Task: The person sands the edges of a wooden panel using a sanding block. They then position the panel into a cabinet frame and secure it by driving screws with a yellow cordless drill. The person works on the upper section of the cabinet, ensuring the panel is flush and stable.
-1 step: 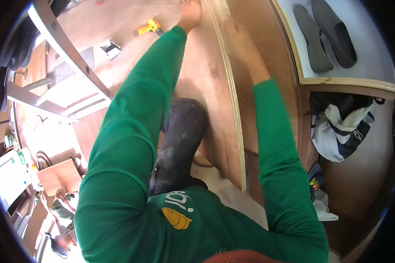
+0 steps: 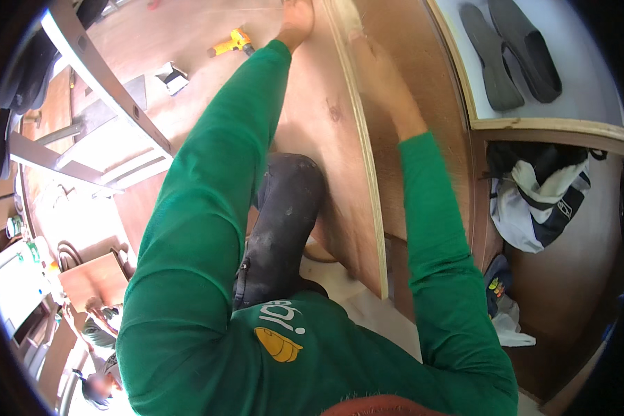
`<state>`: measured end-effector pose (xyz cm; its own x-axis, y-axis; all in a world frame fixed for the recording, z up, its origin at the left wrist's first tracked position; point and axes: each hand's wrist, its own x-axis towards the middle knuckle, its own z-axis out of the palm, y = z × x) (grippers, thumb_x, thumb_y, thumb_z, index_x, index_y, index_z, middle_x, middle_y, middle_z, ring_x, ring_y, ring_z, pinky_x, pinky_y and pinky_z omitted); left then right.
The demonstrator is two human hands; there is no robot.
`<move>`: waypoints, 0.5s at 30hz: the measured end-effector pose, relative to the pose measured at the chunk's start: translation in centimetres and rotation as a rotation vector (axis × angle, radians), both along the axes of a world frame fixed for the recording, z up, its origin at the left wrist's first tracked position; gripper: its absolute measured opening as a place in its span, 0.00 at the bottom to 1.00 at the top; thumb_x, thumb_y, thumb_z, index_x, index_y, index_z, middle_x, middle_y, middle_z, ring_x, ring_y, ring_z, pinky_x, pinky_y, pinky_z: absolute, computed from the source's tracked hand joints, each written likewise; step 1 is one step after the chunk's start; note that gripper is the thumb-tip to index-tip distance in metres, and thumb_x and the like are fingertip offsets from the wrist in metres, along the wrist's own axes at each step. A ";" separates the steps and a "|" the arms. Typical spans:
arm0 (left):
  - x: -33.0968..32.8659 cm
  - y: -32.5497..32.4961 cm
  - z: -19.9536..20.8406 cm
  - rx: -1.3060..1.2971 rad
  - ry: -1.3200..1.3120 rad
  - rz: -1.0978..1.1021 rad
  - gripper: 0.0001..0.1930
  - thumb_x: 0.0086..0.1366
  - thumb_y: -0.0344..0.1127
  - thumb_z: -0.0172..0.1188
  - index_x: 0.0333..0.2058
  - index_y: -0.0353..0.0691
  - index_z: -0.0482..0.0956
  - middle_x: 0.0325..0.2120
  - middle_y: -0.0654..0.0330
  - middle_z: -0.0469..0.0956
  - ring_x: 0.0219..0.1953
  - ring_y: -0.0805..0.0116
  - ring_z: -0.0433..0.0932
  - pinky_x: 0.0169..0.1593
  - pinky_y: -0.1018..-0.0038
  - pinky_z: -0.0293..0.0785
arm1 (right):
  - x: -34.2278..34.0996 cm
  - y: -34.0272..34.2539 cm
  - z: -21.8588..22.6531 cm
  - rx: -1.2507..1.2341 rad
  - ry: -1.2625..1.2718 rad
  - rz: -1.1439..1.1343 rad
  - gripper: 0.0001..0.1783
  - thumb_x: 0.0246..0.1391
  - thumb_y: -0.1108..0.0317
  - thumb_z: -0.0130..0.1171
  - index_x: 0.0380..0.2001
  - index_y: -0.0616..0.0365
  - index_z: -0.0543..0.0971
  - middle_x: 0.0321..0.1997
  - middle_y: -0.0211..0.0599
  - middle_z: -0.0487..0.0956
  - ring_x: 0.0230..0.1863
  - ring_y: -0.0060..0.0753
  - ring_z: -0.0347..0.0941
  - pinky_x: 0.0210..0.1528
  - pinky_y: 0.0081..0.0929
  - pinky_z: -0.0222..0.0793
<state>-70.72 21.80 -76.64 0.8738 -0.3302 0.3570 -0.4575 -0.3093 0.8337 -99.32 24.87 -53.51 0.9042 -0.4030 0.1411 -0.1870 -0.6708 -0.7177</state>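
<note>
A plywood panel (image 2: 336,159) stands on edge in front of me, its pale layered edge running from the top of the view down to the lower middle. Against its left face, at the top edge of the picture, is my left hand (image 2: 297,22); its fingers are partly cut off. My right hand (image 2: 378,66) is on the other side, close to the panel's upper edge and smeared by motion, so I cannot make out its fingers. Both my arms reach forward in green sleeves. My knee (image 2: 295,187) is beside the panel's left face.
A yellow cordless drill (image 2: 232,43) and a small open box (image 2: 172,78) lie on the floor at the left, near a metal ladder (image 2: 97,69). Dark slip-on shoes (image 2: 523,52) rest in a cubby at the right, above a bag (image 2: 534,201). Another person (image 2: 104,333) is at lower left.
</note>
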 end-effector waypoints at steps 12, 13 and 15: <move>-8.3 -0.9 6.1 -0.264 0.321 -0.095 0.26 0.78 0.50 0.40 0.58 0.34 0.74 0.47 0.39 0.81 0.54 0.42 0.78 0.62 0.56 0.70 | -24.2 8.2 1.6 0.193 0.135 -0.203 0.25 0.75 0.56 0.42 0.59 0.67 0.72 0.53 0.63 0.78 0.57 0.58 0.75 0.61 0.43 0.67; -9.5 -0.7 8.0 -0.282 0.377 -0.119 0.26 0.77 0.49 0.41 0.59 0.35 0.74 0.47 0.38 0.81 0.54 0.42 0.77 0.62 0.56 0.69 | -27.1 9.2 1.4 0.234 0.147 -0.260 0.25 0.76 0.55 0.41 0.60 0.66 0.72 0.54 0.60 0.79 0.57 0.55 0.75 0.61 0.41 0.67; -10.1 1.5 10.2 -0.391 0.458 -0.125 0.29 0.77 0.53 0.40 0.61 0.35 0.72 0.50 0.39 0.80 0.57 0.44 0.76 0.64 0.57 0.67 | -31.9 11.2 0.0 0.374 0.086 -0.384 0.26 0.76 0.54 0.40 0.60 0.65 0.72 0.53 0.55 0.80 0.56 0.50 0.75 0.61 0.40 0.67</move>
